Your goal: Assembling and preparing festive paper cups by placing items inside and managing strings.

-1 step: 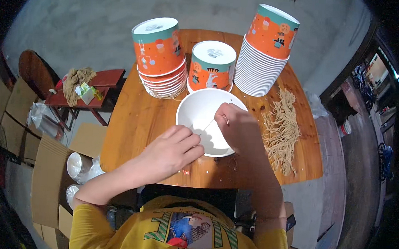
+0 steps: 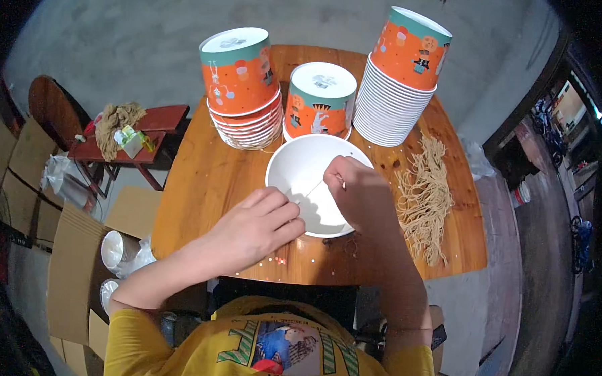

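A white open paper bucket (image 2: 289,157) stands in front of me on the table, its mouth facing up at me. There is a small dark hole close to its far right rim. My left hand (image 2: 262,220) is closed over the near left rim. My right hand (image 2: 354,194) is closed in a pinch above the bucket's right side. A thin string (image 2: 316,186) stretches between the two hands across the white interior, both hands pinching it. The fingertips of the left hand are partly hidden. A bundle of tan strings (image 2: 427,200) lies right of my right hand.
Upside-down orange and green paper buckets stand at the back of the wooden table (image 2: 203,204): a left stack (image 2: 235,77) with string about its rims, a low middle stack (image 2: 320,98), and a tall right stack (image 2: 395,98). A red bench (image 2: 163,121) and cardboard (image 2: 76,265) are at left.
My left hand has shifted very slightly to the left. Nothing else has visibly moved.
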The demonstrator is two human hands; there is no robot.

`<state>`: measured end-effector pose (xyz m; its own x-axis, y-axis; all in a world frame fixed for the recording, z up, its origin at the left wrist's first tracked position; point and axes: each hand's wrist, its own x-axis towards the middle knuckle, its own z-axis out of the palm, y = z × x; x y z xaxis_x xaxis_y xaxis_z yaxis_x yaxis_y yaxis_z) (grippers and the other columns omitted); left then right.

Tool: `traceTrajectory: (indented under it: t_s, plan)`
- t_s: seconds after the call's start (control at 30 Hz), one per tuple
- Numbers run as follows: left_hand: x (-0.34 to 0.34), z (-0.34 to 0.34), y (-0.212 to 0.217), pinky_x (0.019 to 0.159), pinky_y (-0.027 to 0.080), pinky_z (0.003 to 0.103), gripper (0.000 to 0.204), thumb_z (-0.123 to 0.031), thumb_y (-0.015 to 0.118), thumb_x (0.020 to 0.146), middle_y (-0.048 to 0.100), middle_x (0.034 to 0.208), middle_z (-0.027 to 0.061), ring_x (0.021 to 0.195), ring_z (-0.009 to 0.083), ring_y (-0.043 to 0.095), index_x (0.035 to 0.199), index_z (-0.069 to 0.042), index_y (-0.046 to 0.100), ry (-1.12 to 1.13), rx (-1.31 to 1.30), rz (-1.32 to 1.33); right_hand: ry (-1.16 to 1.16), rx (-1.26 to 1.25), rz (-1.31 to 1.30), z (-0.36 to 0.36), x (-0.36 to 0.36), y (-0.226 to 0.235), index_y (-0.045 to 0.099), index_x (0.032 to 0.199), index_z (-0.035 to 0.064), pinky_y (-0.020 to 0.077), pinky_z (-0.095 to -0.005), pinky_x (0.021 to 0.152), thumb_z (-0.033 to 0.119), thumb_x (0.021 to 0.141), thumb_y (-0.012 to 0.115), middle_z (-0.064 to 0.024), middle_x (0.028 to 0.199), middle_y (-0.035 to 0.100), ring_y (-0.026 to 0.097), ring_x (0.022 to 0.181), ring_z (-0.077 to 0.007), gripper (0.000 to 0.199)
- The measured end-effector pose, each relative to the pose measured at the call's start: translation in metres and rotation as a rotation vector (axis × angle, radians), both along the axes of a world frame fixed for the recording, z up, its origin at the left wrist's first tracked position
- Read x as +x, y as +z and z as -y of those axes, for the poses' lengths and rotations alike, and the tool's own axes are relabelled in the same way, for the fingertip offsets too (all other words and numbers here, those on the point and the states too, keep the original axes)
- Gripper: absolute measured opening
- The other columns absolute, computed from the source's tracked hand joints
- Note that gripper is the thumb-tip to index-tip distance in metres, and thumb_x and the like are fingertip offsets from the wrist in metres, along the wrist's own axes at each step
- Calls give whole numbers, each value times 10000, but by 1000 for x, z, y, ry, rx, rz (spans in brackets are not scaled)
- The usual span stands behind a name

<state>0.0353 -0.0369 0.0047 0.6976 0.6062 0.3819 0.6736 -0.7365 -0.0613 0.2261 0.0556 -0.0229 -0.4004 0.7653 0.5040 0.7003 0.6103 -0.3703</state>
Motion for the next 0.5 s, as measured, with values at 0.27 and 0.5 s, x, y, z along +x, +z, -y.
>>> traceTrajectory:
  t_s: [0.27,0.5]
  plan:
    - [-57,-33,-3,805,401,302,166,-198,558,729,518,978,-3,964,151,496,878,-134,524,43,285,-342,269,-904,-1018,-14,25,31,583,947,18,321,-178,482,146,891,567,52,680,480,398,557,-32,141]
    - [-93,-51,3,873,432,335,318,-64,575,746,538,1145,73,1085,242,502,1062,-96,569,90,203,-121,340,-984,-1449,-19,80,29,547,1071,50,261,-181,449,198,909,570,59,692,440,379,555,-20,220]
